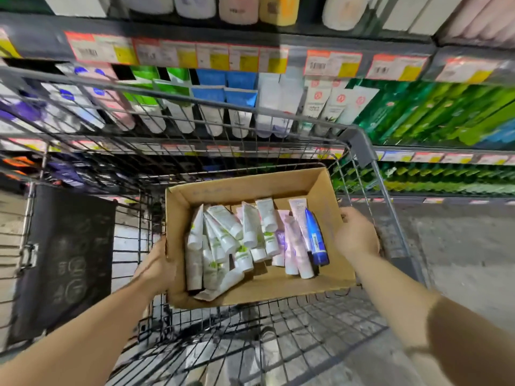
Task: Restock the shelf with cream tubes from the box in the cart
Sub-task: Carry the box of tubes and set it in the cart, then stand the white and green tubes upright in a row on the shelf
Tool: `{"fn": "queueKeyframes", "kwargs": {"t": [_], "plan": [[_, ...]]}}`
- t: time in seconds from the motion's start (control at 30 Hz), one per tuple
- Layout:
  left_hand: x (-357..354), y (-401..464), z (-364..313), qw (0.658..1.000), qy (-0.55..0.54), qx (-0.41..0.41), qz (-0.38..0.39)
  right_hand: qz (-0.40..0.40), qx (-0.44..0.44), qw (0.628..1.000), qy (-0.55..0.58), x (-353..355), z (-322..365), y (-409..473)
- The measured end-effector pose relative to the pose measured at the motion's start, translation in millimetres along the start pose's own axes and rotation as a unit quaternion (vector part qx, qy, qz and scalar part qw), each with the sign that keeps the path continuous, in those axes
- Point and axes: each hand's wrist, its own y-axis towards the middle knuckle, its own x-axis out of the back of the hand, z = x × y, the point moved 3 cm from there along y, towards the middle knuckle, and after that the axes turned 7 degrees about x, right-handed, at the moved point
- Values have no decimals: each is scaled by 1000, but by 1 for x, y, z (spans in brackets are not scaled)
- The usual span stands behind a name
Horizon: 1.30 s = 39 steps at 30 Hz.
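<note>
Still at setup step: box (320, 188) in cart (359, 140), both hands on its sides, left hand (156, 267) and right hand (356, 235) with fingers curled round walls. Cream tubes (245, 240) loose inside, none picked. Next: free one hand, grab tube, match shelf (223, 58) row.

Wire cart (303, 324), centre of frame, carries an open cardboard box (320, 190) of cream tubes (223, 243). Behind it, across the upper frame, the shelf (250, 34) bears rows of tubes above price labels.
</note>
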Motion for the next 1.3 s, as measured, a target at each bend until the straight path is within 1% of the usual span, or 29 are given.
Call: {"fn": "queueKeyframes", "kwargs": {"t": [0.03, 0.1, 0.13, 0.2, 0.23, 0.3, 0.37, 0.43, 0.57, 0.67, 0.73, 0.8, 0.83, 0.9, 0.97, 1.0, 1.07, 1.13, 1.17, 1.2, 1.23, 1.3], "plan": [[1, -2, -3, 1000, -7, 1, 18, -19, 23, 1000, -10, -1, 4, -4], [3, -3, -8, 997, -64, 24, 39, -30, 68, 997, -19, -6, 15, -14], [3, -2, -10, 996, -79, 38, 21, -19, 78, 997, -8, -11, 20, -18], [6, -5, -19, 996, -39, 23, -72, 18, 77, 997, 17, -21, 23, -22], [7, -11, -28, 993, -19, -6, -118, 30, 74, 997, 18, -26, 23, -24], [5, -27, -49, 986, -24, -72, -150, 44, 65, 997, 6, -29, 21, -27], [-8, -34, -62, 985, -14, -109, -133, 68, 42, 997, 9, -33, 16, -29], [-21, -37, -67, 988, -17, -108, -107, 92, 26, 995, 18, -37, 10, -32], [-37, -40, -65, 992, -61, -86, -74, 125, 8, 992, 18, -43, 3, -35], [-47, -37, -62, 992, -76, -77, -58, 161, 48, 985, 25, -56, 16, -31], [-53, -29, -60, 992, -85, -77, -52, 170, 85, 980, 49, -72, 33, -30], [-57, -17, -62, 992, -98, -72, -42, 177, 110, 977, 40, -90, 50, -27], [-59, -11, -63, 992, -102, -71, -38, 176, 123, 977, 15, -98, 58, -25], [-61, 3, -67, 991, -103, -78, -39, 150, 175, 971, -68, -108, 77, -22], [-64, 13, -71, 990, -96, -93, -46, 129, 235, 953, -142, -118, 93, -17], [-65, 16, -73, 990, -92, -101, -48, 127, 251, 944, -170, -122, 99, -15], [-65, 20, -74, 989, -92, -109, -43, 138, 258, 928, -229, -135, 103, -10], [-63, 21, -74, 988, -99, -115, -34, 159, 266, 904, -295, -141, 102, -6], [-61, 21, -74, 987, -101, -118, -29, 166, 261, 902, -303, -140, 102, -4], [-59, 20, -75, 987, -103, -120, -24, 176, 243, 908, -292, -137, 103, -3], [-57, 20, -75, 987, -106, -116, -17, 191, 210, 924, -258, -133, 103, -2], [-53, 18, -77, 987, -122, -99, 5, 213, 118, 961, -129, -124, 98, -2]]}}
